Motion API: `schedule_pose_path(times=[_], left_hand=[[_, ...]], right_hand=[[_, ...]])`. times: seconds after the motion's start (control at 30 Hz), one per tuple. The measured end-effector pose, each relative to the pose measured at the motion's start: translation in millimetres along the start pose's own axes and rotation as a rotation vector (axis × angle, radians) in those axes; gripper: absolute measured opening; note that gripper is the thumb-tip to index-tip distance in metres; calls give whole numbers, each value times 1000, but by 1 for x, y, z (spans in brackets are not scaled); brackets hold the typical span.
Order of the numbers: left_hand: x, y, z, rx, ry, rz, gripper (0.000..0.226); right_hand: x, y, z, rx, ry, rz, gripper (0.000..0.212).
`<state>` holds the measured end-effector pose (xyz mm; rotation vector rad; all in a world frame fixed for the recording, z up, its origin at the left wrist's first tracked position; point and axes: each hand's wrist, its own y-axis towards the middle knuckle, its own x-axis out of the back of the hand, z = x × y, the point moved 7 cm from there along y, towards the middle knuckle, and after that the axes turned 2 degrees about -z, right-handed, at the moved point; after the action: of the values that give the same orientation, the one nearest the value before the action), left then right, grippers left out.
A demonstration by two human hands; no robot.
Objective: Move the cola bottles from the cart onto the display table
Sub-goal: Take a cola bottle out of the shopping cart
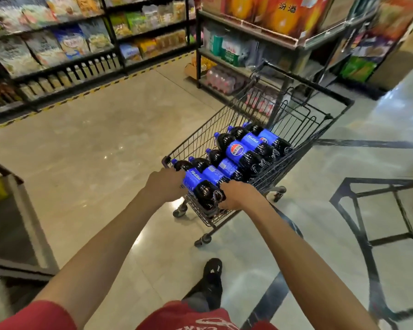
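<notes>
- Nearest: a red shirt hem and one black shoe [212,279] on the pale polished floor. Both bare arms reach forward.
- Left hand [166,184]: seen from behind, fingers curled down together over the near left end of the black wire shopping cart [296,120]. The bar under it is hidden, so a clamp on the cart is my reading.
- Right hand [239,195]: the same pose at the near right end, fingers curled over and closed. It sits just beside the base of the nearest bottle.
- Task items: about six dark cola bottles with blue labels and blue caps [236,151] lie on their sides in the cart basket. They are packed touching, in two rows.
- Right of the cart: an open black metal frame [358,210]. Cannot tell if this is the display table.
- Far: dark store shelves of packaged snacks [57,51] and a rack of orange cartons [272,13].
- Step, judged: the cart is being wheeled into place and no bottle is out of it yet.
- Next move, judged: park beside the table and let go. Take one bottle round its body, with two hands if it proves heavy.
</notes>
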<state>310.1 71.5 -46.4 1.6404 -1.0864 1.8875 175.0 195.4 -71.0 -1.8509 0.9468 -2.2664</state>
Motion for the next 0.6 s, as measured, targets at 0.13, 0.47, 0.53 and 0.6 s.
schedule_pose_path(times=[0.13,0.47,0.53,0.6], left_hand=[[9,52,-21,-45,8,19,43],[16,179,-75,-92,39,71,44],[13,198,-87,-93,42,106,45],[10,218,-98,-92,37,129,43]], right_hand=[[14,23,-37,-34,-1,19,54],[50,106,-128,-42,-58,14,57],[50,117,-146,-49,-24,22,58],[50,128,-164,-45,-7,29,58]])
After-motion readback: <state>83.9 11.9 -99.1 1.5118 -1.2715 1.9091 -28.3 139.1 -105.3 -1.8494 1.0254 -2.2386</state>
